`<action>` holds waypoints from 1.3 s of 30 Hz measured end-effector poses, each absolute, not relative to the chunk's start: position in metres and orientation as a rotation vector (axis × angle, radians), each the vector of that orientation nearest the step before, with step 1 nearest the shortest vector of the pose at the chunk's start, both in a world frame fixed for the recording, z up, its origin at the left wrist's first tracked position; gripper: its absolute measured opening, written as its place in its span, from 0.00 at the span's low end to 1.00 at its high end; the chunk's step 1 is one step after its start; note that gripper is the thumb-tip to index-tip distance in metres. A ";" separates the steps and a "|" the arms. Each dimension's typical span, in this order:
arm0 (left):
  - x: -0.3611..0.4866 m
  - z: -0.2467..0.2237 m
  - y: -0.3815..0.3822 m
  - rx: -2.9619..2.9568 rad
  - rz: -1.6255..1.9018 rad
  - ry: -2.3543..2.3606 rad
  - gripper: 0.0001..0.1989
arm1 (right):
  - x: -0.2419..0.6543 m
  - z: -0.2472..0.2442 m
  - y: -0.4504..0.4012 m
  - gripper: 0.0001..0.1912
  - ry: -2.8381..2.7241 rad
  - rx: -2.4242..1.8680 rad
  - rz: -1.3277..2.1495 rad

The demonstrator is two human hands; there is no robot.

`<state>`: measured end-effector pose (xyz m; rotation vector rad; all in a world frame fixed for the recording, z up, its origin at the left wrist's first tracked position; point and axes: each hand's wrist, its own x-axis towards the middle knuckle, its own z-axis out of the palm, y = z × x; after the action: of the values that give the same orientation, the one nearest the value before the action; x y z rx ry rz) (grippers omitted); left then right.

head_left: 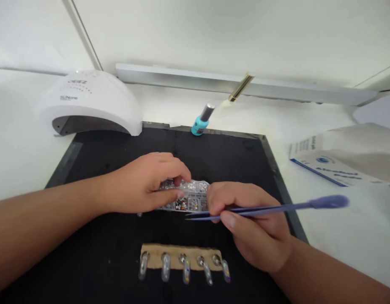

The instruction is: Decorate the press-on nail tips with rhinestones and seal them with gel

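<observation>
A clear compartment box of small rhinestones (193,196) lies on the black mat (118,236). My left hand (153,183) rests over the box's left part, its curled fingers and thumb apart and touching it; nothing shows held between them. At the box's right end, my right hand (255,223) grips blue-purple tweezers (290,207) between thumb and fingers. The tweezer tips point left, just in front of the box, slightly apart, with nothing visible between them. Nearer to me, a tan strip (174,262) carries several glittery nail tips (165,270) on round metal bases.
A white nail lamp (96,99) stands at the back left. At the mat's far edge is a turquoise bottle (199,124) with a silver cap. Behind it leans a gold-handled brush (241,88). A white and blue box (331,166) lies at the right.
</observation>
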<state>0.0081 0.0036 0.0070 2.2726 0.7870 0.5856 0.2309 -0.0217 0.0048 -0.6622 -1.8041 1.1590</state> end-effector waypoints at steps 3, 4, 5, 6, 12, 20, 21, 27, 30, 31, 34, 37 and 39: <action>0.007 0.008 0.005 2.246 0.591 0.769 0.04 | 0.232 0.008 -0.019 0.08 -1.894 -0.663 1.129; 0.007 0.008 0.005 2.237 0.585 0.760 0.03 | 0.233 0.009 -0.018 0.08 -1.934 -0.664 1.115; 0.007 0.008 0.005 2.231 0.578 0.751 0.03 | 0.233 0.010 -0.017 0.09 -1.971 -0.676 1.101; 0.007 0.008 0.006 2.227 0.573 0.744 0.03 | 0.234 0.011 -0.016 0.09 -1.997 -0.690 1.082; 0.007 0.007 0.006 2.240 0.529 0.734 0.03 | 0.238 0.015 -0.016 0.12 -2.133 -0.765 0.951; 0.007 0.007 0.005 2.225 0.546 0.735 0.04 | 0.243 0.017 -0.017 0.09 -2.317 -0.692 0.851; 0.007 0.007 0.005 2.228 0.547 0.734 0.04 | 0.243 0.017 -0.017 0.08 -2.333 -0.693 0.837; 0.007 0.007 0.003 2.228 0.557 0.730 0.04 | 0.236 0.012 -0.014 0.08 -2.353 -0.609 0.794; 0.007 0.008 0.003 2.234 0.551 0.730 0.05 | 0.234 0.007 -0.012 0.09 -2.308 -0.499 0.785; 0.007 0.008 0.003 2.235 0.549 0.731 0.05 | 0.234 0.006 -0.011 0.09 -2.307 -0.491 0.785; 0.007 0.008 0.002 2.234 0.564 0.726 0.04 | 0.235 0.005 -0.011 0.10 -2.325 -0.506 0.801; 0.007 0.007 0.002 2.235 0.569 0.723 0.04 | 0.234 0.006 -0.011 0.09 -2.318 -0.520 0.796; 0.007 0.007 0.002 2.237 0.564 0.727 0.04 | 0.234 0.006 -0.011 0.09 -2.321 -0.511 0.785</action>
<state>0.0073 0.0023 0.0072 2.2366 0.7273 0.5640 0.2341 -0.0113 0.0060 -0.5109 -2.3211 0.7849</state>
